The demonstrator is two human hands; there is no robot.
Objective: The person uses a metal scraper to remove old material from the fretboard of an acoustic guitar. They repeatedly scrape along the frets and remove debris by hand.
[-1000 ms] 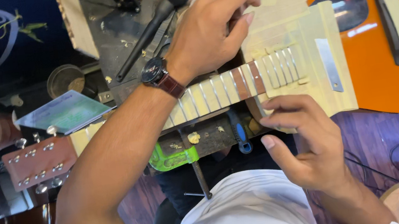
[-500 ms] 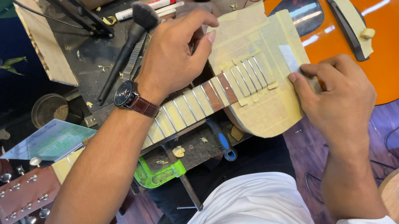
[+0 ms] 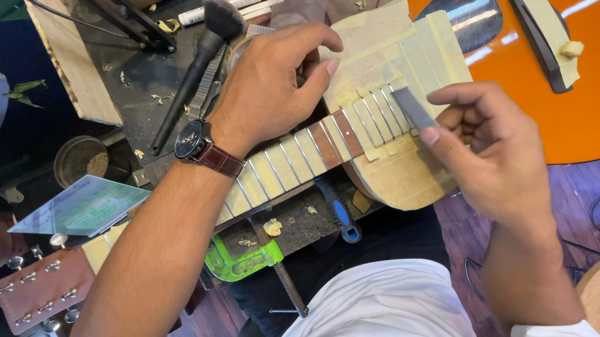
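Guitar [image 3: 598,64], one of it, lies flat across the cluttered surface [image 3: 148,88], its long axis running left to right: headstock [image 3: 39,291] at the far left, orange body at the right, neck [image 3: 292,166] between them. Two hands work on it. The left hand [image 3: 269,90] rests on the neck beside the taped upper body, fingers curled loosely, its grip closed on nothing I can make out. The right hand [image 3: 496,145] pinches one small grey block [image 3: 413,107] between thumb and fingertips, just at the last frets (masking tape covers the wood around them). One green clamp [image 3: 246,258] sits under the neck; one black brush [image 3: 196,69] lies beyond it.
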